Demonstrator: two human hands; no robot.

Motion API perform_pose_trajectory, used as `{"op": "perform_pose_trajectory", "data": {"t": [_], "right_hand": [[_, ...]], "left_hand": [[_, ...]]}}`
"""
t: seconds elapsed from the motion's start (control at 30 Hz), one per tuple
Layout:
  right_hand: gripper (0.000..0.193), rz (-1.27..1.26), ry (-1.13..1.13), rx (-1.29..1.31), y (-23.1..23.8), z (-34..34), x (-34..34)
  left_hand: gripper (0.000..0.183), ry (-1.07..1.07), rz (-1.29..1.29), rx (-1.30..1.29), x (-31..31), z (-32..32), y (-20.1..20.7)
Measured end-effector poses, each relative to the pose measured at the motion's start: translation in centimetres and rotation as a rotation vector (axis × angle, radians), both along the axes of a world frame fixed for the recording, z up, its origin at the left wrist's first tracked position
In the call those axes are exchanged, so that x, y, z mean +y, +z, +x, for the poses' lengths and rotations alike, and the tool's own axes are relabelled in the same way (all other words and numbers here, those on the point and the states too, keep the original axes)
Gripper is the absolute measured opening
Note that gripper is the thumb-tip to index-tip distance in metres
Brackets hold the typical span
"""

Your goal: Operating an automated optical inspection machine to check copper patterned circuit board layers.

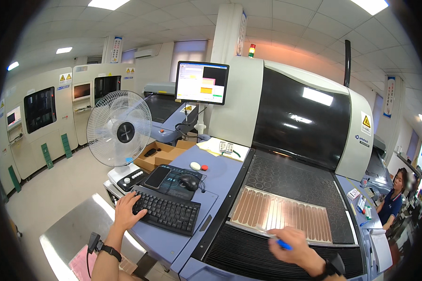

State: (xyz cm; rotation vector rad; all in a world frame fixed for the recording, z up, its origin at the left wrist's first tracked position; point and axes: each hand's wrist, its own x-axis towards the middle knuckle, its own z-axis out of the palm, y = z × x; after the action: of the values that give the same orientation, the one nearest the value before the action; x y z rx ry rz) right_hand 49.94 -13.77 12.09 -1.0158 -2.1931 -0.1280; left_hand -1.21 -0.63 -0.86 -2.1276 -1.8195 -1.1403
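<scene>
My left hand [126, 209] rests with its fingers spread at the left end of a black keyboard [166, 210], touching its keys. My right hand [290, 249] is closed around a slim pen-like tool with a blue part [283, 244]; motion blurs it and its exact kind is unclear. That hand is over the near edge of a copper-coloured panel [281, 214] patterned with long rounded strips. The panel lies flat on the black bed [295, 175] of a large machine.
A black mouse [189, 182] and a phone [158, 178] lie behind the keyboard. A fan [119, 129] stands at left, near an open cardboard box [162, 153]. A monitor [202, 83] hangs beside the machine's dark hood [302, 117]. Another person [393, 199] is at far right.
</scene>
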Motion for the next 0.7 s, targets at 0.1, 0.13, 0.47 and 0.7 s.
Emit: {"op": "perform_pose_trajectory", "data": {"t": [0.1, 0.13, 0.47, 0.7], "right_hand": [[0.029, 0.021, -0.161, 0.162, -2.7, 4.4, -3.0], [0.027, 0.070, -0.219, 0.287, -3.7, 5.3, -3.2], [0.026, -0.047, -0.242, 0.685, -10.2, 8.5, -2.7], [0.027, 0.006, -0.319, 0.924, -9.4, 9.8, -3.8]], "left_hand": [[0.065, 0.001, 0.021, -0.026, 0.3, 0.3, -0.1], [0.065, 0.011, 0.029, -0.039, 0.5, 0.0, -0.5], [0.078, 0.140, -0.085, -0.092, -0.8, 0.0, -2.1], [0.077, 0.208, -0.042, 0.016, 2.4, -1.5, -4.0]]}}
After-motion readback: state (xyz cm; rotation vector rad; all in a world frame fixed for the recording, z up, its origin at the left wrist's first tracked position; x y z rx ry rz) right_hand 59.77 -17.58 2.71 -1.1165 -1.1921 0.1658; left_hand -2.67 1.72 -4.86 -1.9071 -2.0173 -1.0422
